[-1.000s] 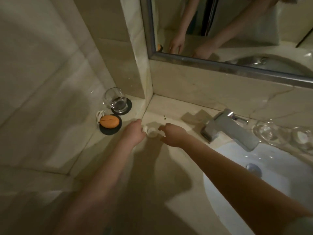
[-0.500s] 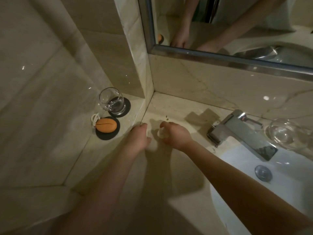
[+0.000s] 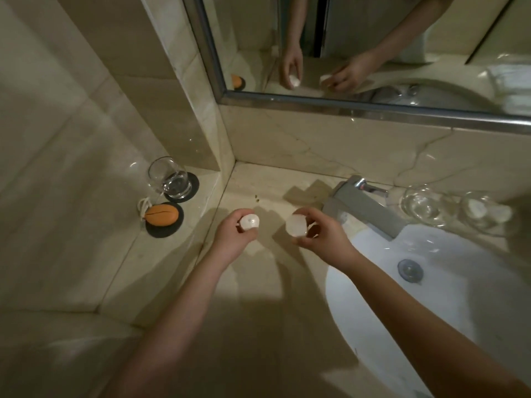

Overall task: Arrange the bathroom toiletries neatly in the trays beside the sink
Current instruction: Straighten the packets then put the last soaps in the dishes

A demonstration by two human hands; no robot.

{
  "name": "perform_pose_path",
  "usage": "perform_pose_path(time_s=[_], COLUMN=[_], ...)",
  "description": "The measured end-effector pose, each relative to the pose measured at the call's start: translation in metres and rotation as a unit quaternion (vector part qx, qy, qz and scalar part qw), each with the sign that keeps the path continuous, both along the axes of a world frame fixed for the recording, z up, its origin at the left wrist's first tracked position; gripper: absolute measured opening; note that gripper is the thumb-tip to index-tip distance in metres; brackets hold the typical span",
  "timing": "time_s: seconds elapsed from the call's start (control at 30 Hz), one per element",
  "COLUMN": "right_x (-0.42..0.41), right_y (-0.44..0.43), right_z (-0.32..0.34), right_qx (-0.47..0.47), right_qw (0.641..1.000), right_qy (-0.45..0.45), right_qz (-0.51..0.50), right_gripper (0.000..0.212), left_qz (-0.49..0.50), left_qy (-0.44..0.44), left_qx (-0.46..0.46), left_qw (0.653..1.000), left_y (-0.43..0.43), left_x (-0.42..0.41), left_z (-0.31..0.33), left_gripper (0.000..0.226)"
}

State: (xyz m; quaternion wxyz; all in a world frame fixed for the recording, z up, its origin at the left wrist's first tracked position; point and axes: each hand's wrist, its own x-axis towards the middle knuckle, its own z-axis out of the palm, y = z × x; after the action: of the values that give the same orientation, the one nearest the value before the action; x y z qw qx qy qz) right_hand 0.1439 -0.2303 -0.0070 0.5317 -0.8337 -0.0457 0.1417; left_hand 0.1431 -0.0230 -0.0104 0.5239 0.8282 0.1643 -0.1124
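Fingers first: the left hand (image 3: 234, 238) has thumb and fingers curled round a small white domed piece (image 3: 249, 222), its top facing up at the camera. Just beside it, at three o'clock, the right hand (image 3: 323, 238) pinches a pale frosted round piece (image 3: 296, 226) between thumb and curled fingers, round face showing. The two pieces are near each other but apart, with a clear gap between them. Whether they are a lid and a jar, I cannot tell.

Both hands are over the beige marble counter (image 3: 258, 282), and their shadows fall on it.

At nine o'clock from the left hand, an orange oval soap (image 3: 161, 215) with a pale cord loop sits on a round black coaster (image 3: 162, 231). At ten o'clock, a clear glass tumbler (image 3: 168, 179) stands upright on a second black coaster (image 3: 194, 183).

At two o'clock from the right hand, the square chrome tap (image 3: 365, 208) reaches over the white oval basin (image 3: 445, 297), which fills four o'clock. Beyond the tap, at three o'clock, two clear glass bowls (image 3: 422, 206) sit side by side, and the farther one holds small white bits.

Up at twelve o'clock, the steel-framed mirror (image 3: 344, 109) reflects both hands and their pieces.
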Motion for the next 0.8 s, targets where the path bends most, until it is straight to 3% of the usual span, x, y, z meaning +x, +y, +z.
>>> perform_pose_path(time_s=[0.23, 0.57, 0.8], right_x=[-0.053, -0.106, -0.094], right_y=[-0.071, -0.199, -0.267], right_z=[0.023, 0.036, 0.033], right_qx=[0.026, -0.017, -0.094], right_qw=[0.997, 0.977, 0.971], right_qy=[-0.011, 0.003, -0.013], right_qz=[-0.069, -0.213, -0.219], right_gripper=[0.045, 0.041, 0.045], left_qz=[-0.08, -0.178, -0.154], left_qy=[-0.018, -0.018, 0.023], left_qx=[-0.079, -0.106, -0.159], left_qw=[0.993, 0.978, 0.975], left_y=[-0.079, -0.221, -0.3], left_x=[-0.039, -0.066, -0.052], left_z=[0.025, 0.035, 0.035], left_gripper=[0.039, 0.008, 0.019])
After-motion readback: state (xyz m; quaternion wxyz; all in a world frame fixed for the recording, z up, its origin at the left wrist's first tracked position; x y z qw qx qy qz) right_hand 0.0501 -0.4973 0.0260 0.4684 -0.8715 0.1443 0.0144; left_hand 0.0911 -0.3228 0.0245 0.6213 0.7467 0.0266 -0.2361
